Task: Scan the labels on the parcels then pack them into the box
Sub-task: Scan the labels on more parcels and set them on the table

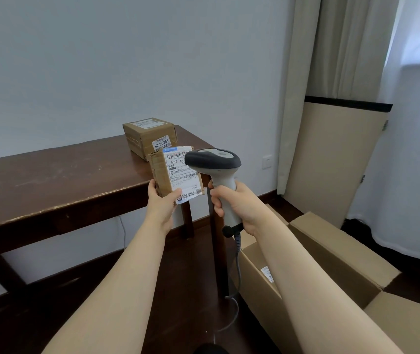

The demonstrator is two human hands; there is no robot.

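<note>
My left hand (pixel 161 200) grips a small brown parcel (pixel 161 175) by its lower edge, holding it upright beside the table's right end. Its white shipping label (pixel 182 172) faces me. My right hand (pixel 234 203) is closed round the handle of a grey and black barcode scanner (pixel 212 159), whose head sits just right of the label and overlaps its edge. A second, larger brown parcel (pixel 150 136) with a white sticker rests on the far right corner of the table. A big open cardboard box (pixel 331 256) stands on the floor at lower right, partly hidden by my right forearm.
The dark wooden table (pixel 58 180) runs along the white wall at left. The scanner's grey cable (pixel 237 282) hangs down to the dark floor. A beige board (pixel 331 159) leans by the curtains at right. A wall socket (pixel 267 160) sits behind the scanner.
</note>
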